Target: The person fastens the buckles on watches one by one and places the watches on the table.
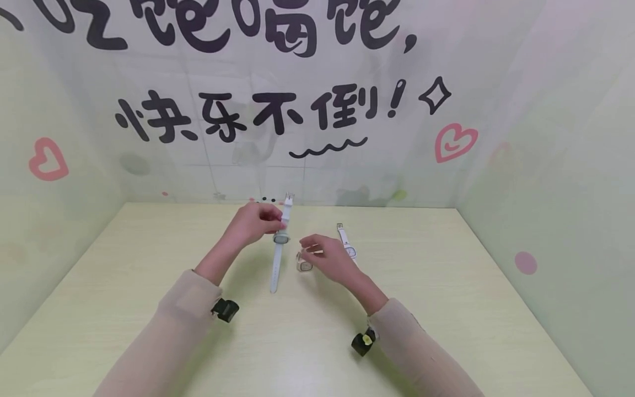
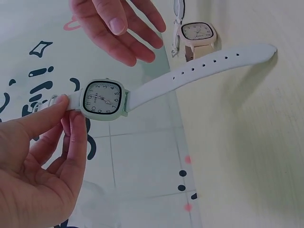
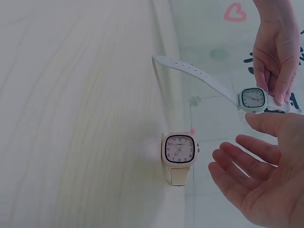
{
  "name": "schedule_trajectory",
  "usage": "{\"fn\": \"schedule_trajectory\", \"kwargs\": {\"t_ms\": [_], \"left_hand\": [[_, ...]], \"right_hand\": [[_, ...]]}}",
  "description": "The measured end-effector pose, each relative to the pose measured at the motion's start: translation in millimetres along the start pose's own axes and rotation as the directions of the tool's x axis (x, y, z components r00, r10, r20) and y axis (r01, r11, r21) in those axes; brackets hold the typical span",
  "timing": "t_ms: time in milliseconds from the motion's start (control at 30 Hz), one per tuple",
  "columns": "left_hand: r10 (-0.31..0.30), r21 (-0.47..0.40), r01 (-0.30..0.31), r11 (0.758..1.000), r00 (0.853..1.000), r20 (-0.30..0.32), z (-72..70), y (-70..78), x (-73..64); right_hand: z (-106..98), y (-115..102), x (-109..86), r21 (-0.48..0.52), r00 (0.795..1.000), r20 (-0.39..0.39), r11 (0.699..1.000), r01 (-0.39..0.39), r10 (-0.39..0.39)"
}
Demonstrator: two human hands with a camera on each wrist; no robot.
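My left hand (image 1: 252,225) pinches a pale green-rimmed wristwatch (image 2: 102,99) by the buckle end of its white strap, between thumb and fingers. The watch hangs unfastened, and its long holed strap half (image 2: 204,64) slants down to the table. To the right, my right hand (image 1: 329,256) has its fingers loosely spread with nothing held in them. Close by its fingertips, a cream wristwatch (image 3: 179,148) with a beige strap stands on the table, dial tilted up. Beyond the right hand, another white wristwatch (image 1: 350,251) lies with its strap stretched out, partly hidden by that hand.
The light wooden table (image 1: 421,298) meets a printed backdrop (image 1: 397,182) with dark lettering and hearts along its far edge. Pale side walls rise at left and right. A black camera sits on each wrist.
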State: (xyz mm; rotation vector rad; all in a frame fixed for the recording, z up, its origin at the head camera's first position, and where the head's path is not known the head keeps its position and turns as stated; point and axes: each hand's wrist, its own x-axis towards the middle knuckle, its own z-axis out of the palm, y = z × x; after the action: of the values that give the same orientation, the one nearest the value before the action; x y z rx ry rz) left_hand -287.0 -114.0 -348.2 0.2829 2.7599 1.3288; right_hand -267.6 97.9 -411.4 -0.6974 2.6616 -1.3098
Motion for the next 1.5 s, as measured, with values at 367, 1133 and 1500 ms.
{"fn": "schedule_trajectory", "kwargs": {"t_ms": [367, 1133, 1500], "left_hand": [[0.012, 0.017, -0.012, 1.0, 1.0, -0.023, -3.2, 6.6, -3.6], [0.102, 0.002, -0.102, 0.995, 0.993, -0.061, -4.2, 24.8, -14.1], [0.127, -0.034, -0.131, 0.991, 0.988, -0.092, -3.7, 31.5, -18.0]], "right_hand": [[2.7, -5.8, 0.1, 0.021, 1.0, 0.006, 1.0, 0.0, -0.001], [6.2, -12.8, 0.1, 0.062, 0.999, 0.026, 0.998, 0.019, -0.02], [8.4, -14.4, -0.1, 0.094, 0.998, -0.065, 0.996, -0.001, 0.007]]}}
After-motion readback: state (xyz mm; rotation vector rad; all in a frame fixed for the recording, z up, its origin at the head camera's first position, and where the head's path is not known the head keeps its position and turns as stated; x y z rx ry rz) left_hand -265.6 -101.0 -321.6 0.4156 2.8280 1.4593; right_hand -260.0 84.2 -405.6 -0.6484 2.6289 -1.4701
